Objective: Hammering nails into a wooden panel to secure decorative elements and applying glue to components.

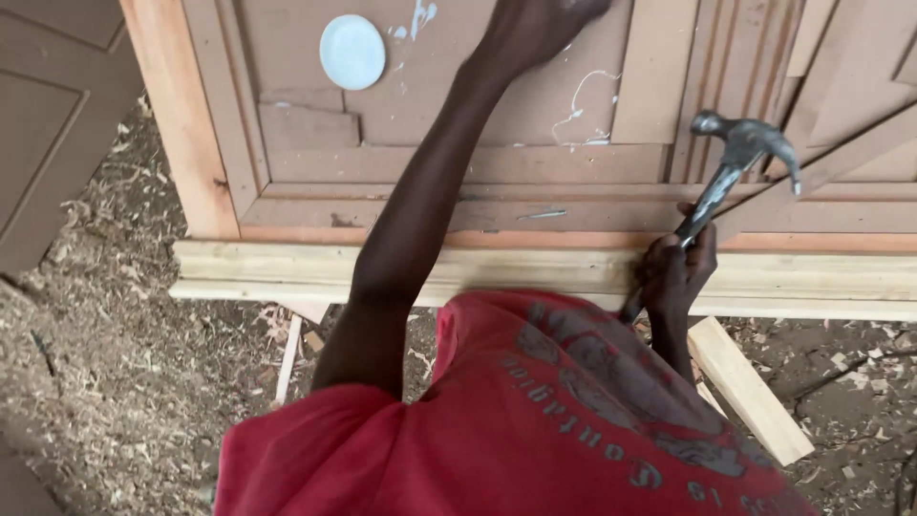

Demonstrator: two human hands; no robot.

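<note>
Two hands work at a brown panelled door (497,143) lying flat on pale timber rails (306,272). One, the right hand (676,272), is clenched around the handle of a steel claw hammer (731,162), whose head is raised above the door's lower edge. Its partner, the left hand (535,29), reaches far across the panel, pressing down; its fingers are cut off by the frame, so I cannot tell its grip. Near it a white round lid (352,52) rests on the door.
</note>
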